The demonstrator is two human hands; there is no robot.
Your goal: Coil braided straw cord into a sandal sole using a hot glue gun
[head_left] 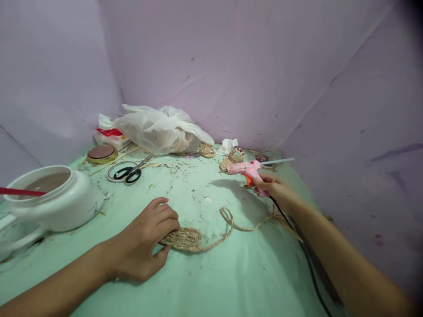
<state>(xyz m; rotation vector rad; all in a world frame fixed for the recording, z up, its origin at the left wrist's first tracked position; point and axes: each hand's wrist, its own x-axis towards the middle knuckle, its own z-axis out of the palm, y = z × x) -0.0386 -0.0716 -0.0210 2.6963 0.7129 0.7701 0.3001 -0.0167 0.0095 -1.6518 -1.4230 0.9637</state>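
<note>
My left hand (148, 240) grips the left end of a flat oval coil of braided rope (185, 239), thumb at its near edge and fingers over its far edge. The coil lies on the green cloth. From it a loose tail of braid (228, 224) runs right, with a small loop, toward my right forearm. My right hand (271, 187) is closed around the handle of a pink glue gun (246, 169), raised above the cloth with its nozzle pointing left. A translucent glue stick (277, 162) sticks out of its back, and a black cord (312, 268) trails toward me.
A white pot (79, 200) with a red stick (23, 192) stands at left. Behind it lie black-handled scissors (132, 172), a round tin (102, 154) and a plastic bag (158, 130). Small woven pieces (207, 151) and crumpled tissue (228, 145) sit by the wall.
</note>
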